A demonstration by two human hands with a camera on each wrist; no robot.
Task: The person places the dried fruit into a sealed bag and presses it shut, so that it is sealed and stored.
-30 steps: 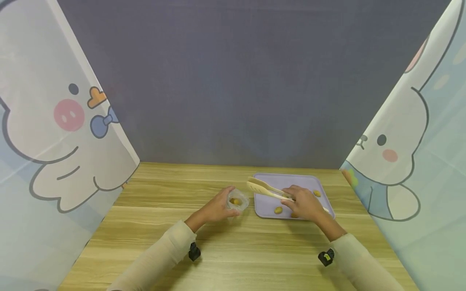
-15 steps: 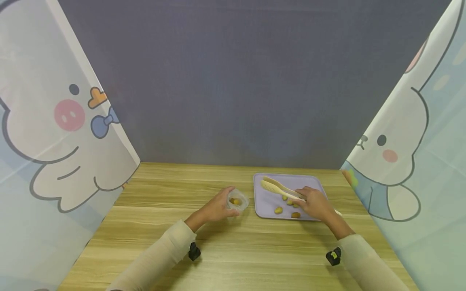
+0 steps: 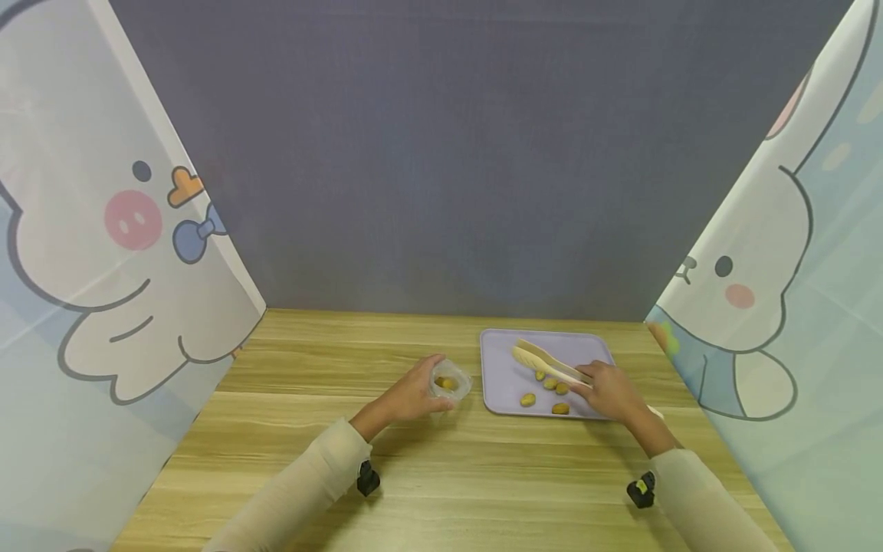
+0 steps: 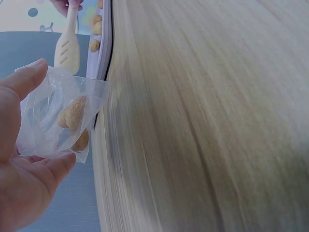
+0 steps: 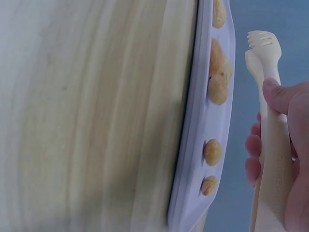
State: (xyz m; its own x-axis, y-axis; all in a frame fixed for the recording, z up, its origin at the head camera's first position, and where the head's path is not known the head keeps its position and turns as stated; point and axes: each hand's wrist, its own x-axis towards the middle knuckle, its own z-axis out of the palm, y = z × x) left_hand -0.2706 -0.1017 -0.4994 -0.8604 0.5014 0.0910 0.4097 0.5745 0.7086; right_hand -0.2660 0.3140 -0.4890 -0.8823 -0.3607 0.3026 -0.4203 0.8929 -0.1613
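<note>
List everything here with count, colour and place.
Backdrop: one, dark grey, far side
Panels: two, pale cartoon, left and right
Table: one, wood-brown, between the panels
Tray: one, lavender, on the table
Loose pieces: at least six, tan, on the tray
Bag: one, clear, left of tray
Bagged pieces: at least two, tan, inside the bag
Tongs: one, cream, over the tray
Sleeves: two, cream, near edge
Wrist cameras: two, black, by sleeves
Left hand: one, holding bag
Right hand: one, holding tongs

Legible text: none. Faint lettering [image 5: 281,179] runs lengthwise along the handle of the cream tongs [image 5: 274,135], toward the lower edge of the right-wrist view; its characters are too indistinct to read.
</note>
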